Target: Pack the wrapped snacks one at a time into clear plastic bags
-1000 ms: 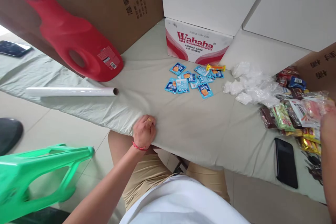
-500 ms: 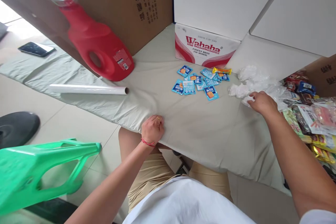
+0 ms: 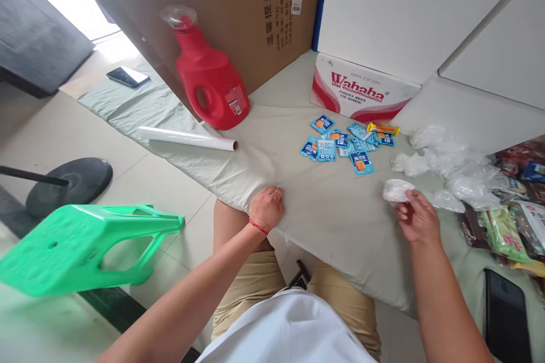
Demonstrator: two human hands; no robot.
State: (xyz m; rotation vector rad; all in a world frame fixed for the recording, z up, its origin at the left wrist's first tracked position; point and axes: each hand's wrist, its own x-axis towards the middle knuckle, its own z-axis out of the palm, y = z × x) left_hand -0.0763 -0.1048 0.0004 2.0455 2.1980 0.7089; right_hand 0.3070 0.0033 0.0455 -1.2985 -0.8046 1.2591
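Note:
My right hand [image 3: 419, 218] pinches a small crumpled clear plastic bag [image 3: 395, 190] between thumb and fingers, above the cloth on the right. Beyond it lies a loose heap of similar crumpled plastic bags [image 3: 468, 173]. At the near edge of the cloth, my left hand [image 3: 267, 207] rests in a loose fist, with nothing seen in it. Several blue snack packets [image 3: 326, 150] lie scattered in the middle, and a yellow-wrapped stick snack [image 3: 383, 129] rests at their far right.
A Wahaba-like printed water carton [image 3: 366, 91] stands behind the packets. To the left are a red jug [image 3: 219, 79], a white roll [image 3: 187, 138] and a phone [image 3: 128, 76]. Assorted snacks [image 3: 506, 232] and a black phone [image 3: 506, 312] lie right; a green stool [image 3: 76, 244] stands on the floor.
My right hand has drawn back from the plastic heap toward me, bringing one crumpled bag with it. My left hand stays at the cloth edge. The view has turned to the left.

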